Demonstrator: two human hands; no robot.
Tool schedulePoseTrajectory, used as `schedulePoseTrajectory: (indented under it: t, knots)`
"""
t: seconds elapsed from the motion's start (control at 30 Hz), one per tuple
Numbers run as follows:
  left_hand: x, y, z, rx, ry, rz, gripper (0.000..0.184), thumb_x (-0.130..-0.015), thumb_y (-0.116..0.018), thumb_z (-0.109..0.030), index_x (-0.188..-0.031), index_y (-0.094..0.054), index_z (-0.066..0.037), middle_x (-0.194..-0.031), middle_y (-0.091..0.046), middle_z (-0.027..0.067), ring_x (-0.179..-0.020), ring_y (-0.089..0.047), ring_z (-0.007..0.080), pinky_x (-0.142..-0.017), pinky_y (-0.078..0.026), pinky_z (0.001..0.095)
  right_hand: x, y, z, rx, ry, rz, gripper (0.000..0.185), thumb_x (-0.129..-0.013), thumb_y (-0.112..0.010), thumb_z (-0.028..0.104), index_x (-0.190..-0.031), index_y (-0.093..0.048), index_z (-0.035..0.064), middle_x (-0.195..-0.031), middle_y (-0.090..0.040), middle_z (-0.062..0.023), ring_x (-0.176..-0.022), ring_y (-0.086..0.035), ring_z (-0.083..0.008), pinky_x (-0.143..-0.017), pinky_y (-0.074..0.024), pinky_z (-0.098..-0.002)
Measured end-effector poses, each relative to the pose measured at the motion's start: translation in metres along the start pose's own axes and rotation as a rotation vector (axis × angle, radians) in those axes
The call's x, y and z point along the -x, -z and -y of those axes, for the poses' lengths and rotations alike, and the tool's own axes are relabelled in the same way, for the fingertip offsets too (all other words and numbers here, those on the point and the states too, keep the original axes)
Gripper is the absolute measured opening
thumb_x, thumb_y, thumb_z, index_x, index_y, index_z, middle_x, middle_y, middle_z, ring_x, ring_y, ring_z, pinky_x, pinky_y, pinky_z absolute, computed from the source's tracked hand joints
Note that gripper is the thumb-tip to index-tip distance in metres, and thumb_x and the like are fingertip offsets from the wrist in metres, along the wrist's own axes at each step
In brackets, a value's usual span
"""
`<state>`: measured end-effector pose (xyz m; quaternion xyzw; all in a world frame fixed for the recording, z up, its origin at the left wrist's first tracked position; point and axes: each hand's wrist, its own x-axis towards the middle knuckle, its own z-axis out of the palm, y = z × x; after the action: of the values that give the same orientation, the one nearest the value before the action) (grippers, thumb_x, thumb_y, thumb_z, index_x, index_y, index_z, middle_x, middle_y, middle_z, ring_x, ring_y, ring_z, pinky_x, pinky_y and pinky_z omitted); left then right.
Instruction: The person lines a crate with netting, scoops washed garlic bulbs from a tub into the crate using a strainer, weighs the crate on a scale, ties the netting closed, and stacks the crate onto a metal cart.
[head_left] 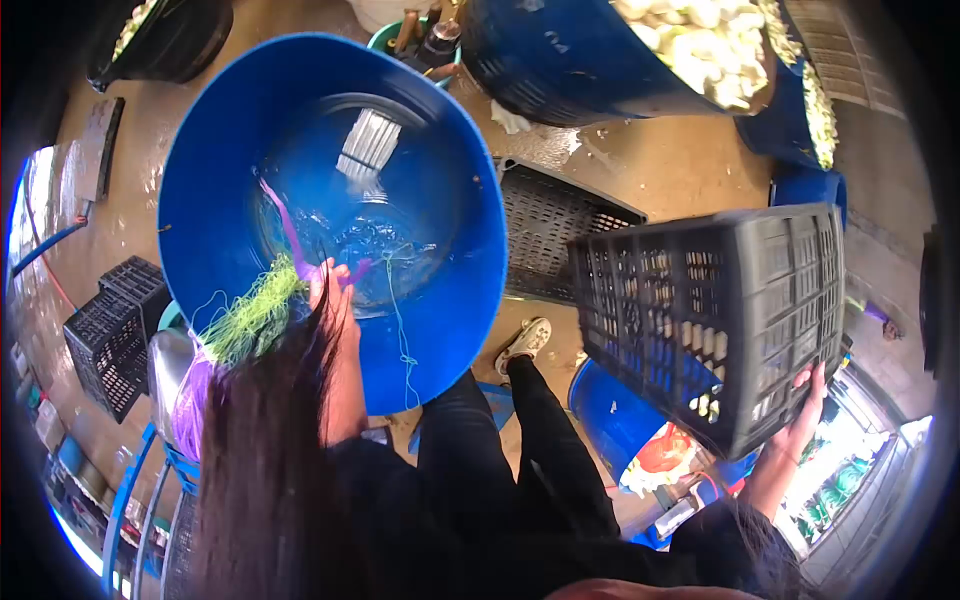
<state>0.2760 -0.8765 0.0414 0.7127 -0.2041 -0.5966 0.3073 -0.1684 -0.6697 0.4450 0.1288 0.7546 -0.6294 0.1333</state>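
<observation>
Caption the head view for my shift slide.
Left hand holding a purple strand over a blue tub of water; right hand gripping a black crate.

the big blue tub [462, 290] looks like smooth, glossy plastic, the slotted crate [790, 330] duller dark plastic, and the floor [655, 160] wet and shiny, its material unclear.

I see a slatted black crate [790, 300], tilted, at right, and a limp purple strip [286, 222] beside tangled green strings [258, 315] at left.
</observation>
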Motion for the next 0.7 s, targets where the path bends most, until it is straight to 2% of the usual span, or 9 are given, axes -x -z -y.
schedulePoseTrajectory:
  t: [0.03, 0.17, 0.2, 0.23, 0.27, 0.37, 0.5, 0.6, 0.7]
  knots:
    - [0.016, 0.004, -0.013, -0.031, -0.126, 0.042, 0.034, -0.091, -0.046, -0.035, -0.115, -0.050, -0.012, -0.092, -0.059, -0.0006, -0.086, -0.053, 0.0092, -0.074, -0.040, 0.0253, 0.015, 0.004, 0.004, -0.011, 0.005, -0.010, 0.021, -0.089, -0.053, 0.024, -0.079, -0.054, 0.0056, -0.066, -0.055, -0.0007, -0.056, -0.052, -0.0100, -0.057, -0.0490, -0.0252]
    - [0.084, 0.005, -0.085, 0.000, -0.137, 0.063, 0.035, -0.092, -0.046, -0.033, -0.118, -0.046, -0.009, -0.090, -0.056, 0.0035, -0.085, -0.056, 0.0146, -0.070, -0.048, 0.0270, 0.058, 0.008, -0.054, 0.624, 0.263, 0.444, 0.030, -0.087, -0.052, 0.025, -0.071, -0.058, -0.0003, -0.062, -0.059, -0.0094, -0.056, -0.053, -0.0153, -0.058, -0.0459, -0.0288]
    - [0.110, -0.003, -0.109, 0.113, -0.131, 0.046, 0.029, -0.093, -0.045, -0.024, -0.115, -0.048, -0.005, -0.088, -0.056, 0.0050, -0.078, -0.058, 0.0149, -0.060, -0.050, 0.0267, 0.057, 0.019, -0.094, 1.070, 0.343, 0.388, 0.034, -0.084, -0.055, 0.030, -0.069, -0.060, -0.0003, -0.064, -0.062, -0.0106, -0.056, -0.058, -0.0168, -0.058, -0.0468, -0.0306]
    - [0.131, -0.004, -0.120, 0.112, -0.190, 0.054, 0.029, -0.092, -0.047, -0.020, -0.116, -0.046, -0.005, -0.089, -0.055, 0.0057, -0.078, -0.058, 0.0160, -0.061, -0.050, 0.0274, 0.081, -0.005, -0.113, 1.100, 0.306, 0.372, 0.033, -0.080, -0.058, 0.035, -0.070, -0.061, 0.0035, -0.065, -0.063, -0.0121, -0.059, -0.062, -0.0217, -0.058, -0.0479, -0.0334]
    - [0.153, -0.006, -0.134, 0.162, -0.214, 0.068, 0.029, -0.091, -0.049, -0.018, -0.116, -0.046, -0.005, -0.089, -0.055, 0.0057, -0.078, -0.058, 0.0162, -0.062, -0.050, 0.0271, 0.087, -0.016, -0.140, 1.363, 0.558, 0.433, 0.028, -0.077, -0.061, 0.034, -0.071, -0.062, 0.0062, -0.065, -0.062, -0.0147, -0.062, -0.063, -0.0276, -0.059, -0.0487, -0.0375]
    - [0.219, -0.006, -0.172, 0.247, -0.281, 0.114, 0.035, -0.087, -0.053, -0.009, -0.120, -0.042, -0.005, -0.092, -0.055, 0.0064, -0.081, -0.058, 0.0170, -0.064, -0.051, 0.0269, 0.058, 0.011, -0.258, 1.309, 0.798, 0.755, 0.021, -0.076, -0.060, 0.029, -0.082, -0.063, 0.0094, -0.066, -0.061, -0.0148, -0.065, -0.062, -0.0295, -0.062, -0.0492, -0.0418]
    - [0.295, -0.005, -0.202, 0.295, -0.389, 0.267, 0.046, -0.083, -0.056, -0.002, -0.125, -0.035, -0.002, -0.096, -0.054, 0.0090, -0.084, -0.058, 0.0183, -0.068, -0.053, 0.0298, 0.055, 0.033, -0.317, 1.697, 0.543, 1.148, 0.037, -0.077, -0.060, 0.034, -0.105, -0.057, 0.0107, -0.093, -0.060, -0.0139, -0.088, -0.059, -0.0297, -0.076, -0.0481, -0.0392]
    - [0.347, -0.009, -0.213, 0.351, -0.456, 0.348, 0.046, -0.083, -0.056, -0.002, -0.124, -0.035, -0.002, -0.095, -0.055, 0.0090, -0.083, -0.059, 0.0180, -0.066, -0.053, 0.0294, 0.063, 0.038, -0.277, 1.293, 0.628, 1.073, 0.045, -0.077, -0.060, 0.031, -0.116, -0.051, 0.0101, -0.104, -0.059, -0.0124, -0.099, -0.056, -0.0294, -0.083, -0.0456, -0.0394]
    - [0.406, -0.019, -0.218, 0.403, -0.468, 0.443, 0.044, -0.083, -0.056, -0.002, -0.123, -0.036, -0.002, -0.094, -0.056, 0.0086, -0.082, -0.059, 0.0178, -0.065, -0.053, 0.0289, 0.097, 0.014, -0.152, 0.658, 0.806, 1.012, 0.049, -0.078, -0.060, 0.024, -0.123, -0.048, 0.0079, -0.121, -0.052, -0.0146, -0.111, -0.050, -0.0288, -0.093, -0.0403, -0.0366]
